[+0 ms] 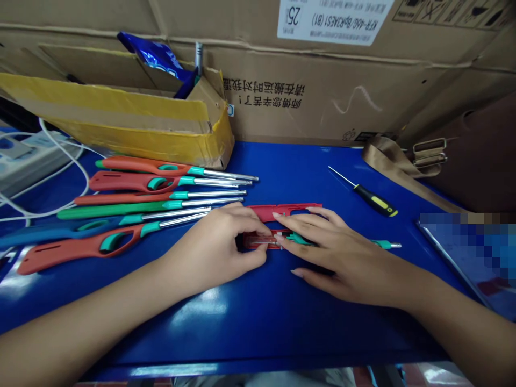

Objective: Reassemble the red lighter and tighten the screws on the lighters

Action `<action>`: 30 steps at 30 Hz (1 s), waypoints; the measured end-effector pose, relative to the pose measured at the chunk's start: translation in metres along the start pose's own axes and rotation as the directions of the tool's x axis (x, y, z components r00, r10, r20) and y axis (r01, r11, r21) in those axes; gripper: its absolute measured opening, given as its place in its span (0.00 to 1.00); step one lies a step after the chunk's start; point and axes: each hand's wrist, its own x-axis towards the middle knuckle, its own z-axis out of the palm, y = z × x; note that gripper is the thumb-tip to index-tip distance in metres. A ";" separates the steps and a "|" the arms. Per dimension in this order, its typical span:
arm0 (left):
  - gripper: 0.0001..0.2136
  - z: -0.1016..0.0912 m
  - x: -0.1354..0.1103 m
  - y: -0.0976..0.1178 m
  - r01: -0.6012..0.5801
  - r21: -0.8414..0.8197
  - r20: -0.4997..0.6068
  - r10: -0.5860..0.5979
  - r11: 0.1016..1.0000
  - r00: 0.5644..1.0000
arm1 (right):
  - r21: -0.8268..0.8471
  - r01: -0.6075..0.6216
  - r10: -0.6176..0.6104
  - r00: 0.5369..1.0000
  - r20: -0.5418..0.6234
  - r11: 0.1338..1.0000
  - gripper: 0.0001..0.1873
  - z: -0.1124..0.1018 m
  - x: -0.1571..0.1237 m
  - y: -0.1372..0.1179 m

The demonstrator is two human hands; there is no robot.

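With the left hand [229, 239] pinching the red lighter half [250, 234] across its sides, the right hand [342, 252], fingers loosely spread, should press the clear insert [260, 240] gently and evenly.

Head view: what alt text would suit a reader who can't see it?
The left hand pinches an opened red lighter while the right hand touches it, on a blue table. More lighters lie left, a screwdriver right.

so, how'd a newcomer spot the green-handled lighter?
On the glossy blue table, find the yellow-taped cardboard box. In front lie long metal-nosed lighters; the slim green-handled lighter has the only green handle among orange, red and blue ones.
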 end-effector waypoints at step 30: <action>0.19 0.003 0.000 -0.012 -0.389 0.248 0.216 0.341 0.887 0.915 | 0.304 -0.233 0.259 0.965 -0.049 0.924 0.02 -0.011 -0.001 0.017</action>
